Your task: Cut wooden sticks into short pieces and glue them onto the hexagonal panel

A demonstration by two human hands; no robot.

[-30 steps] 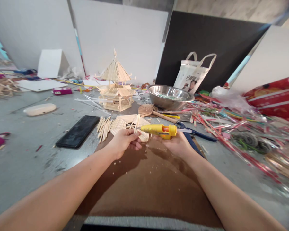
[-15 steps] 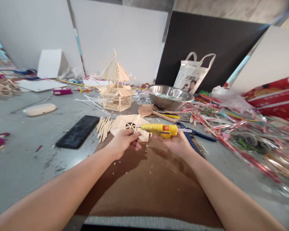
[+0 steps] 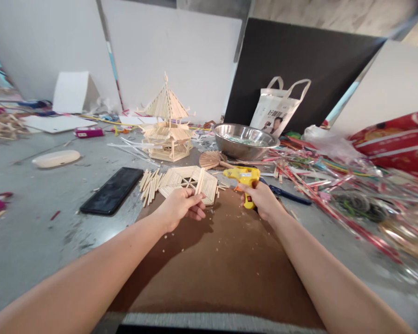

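Between thumb and fingertips my left hand (image 3: 184, 205) pinches a short pale wooden stick (image 3: 199, 181), tilted upward. Just behind it lies a flat hexagonal panel (image 3: 174, 181) built of such sticks, partly hidden by the hand. My right hand (image 3: 261, 198) is closed around the handle of a yellow hot glue gun (image 3: 243, 175), whose nozzle points left, apart from the stick. A loose pile of sticks (image 3: 149, 185) is left of the panel. Both hands are above a brown board (image 3: 209, 269).
A stick-built pavilion model (image 3: 167, 123) stands at the back, beside a steel bowl (image 3: 245, 141). A black phone (image 3: 112, 191) lies at left. Blue-handled pliers (image 3: 289, 195) are behind my right hand. Straws and wrappers (image 3: 320, 185) clutter the right; a paper bag (image 3: 277, 109) leans behind.
The glue gun has drawn back to the right from the stick and turned more upright, its handle now showing. My left hand has stayed in place with the stick.
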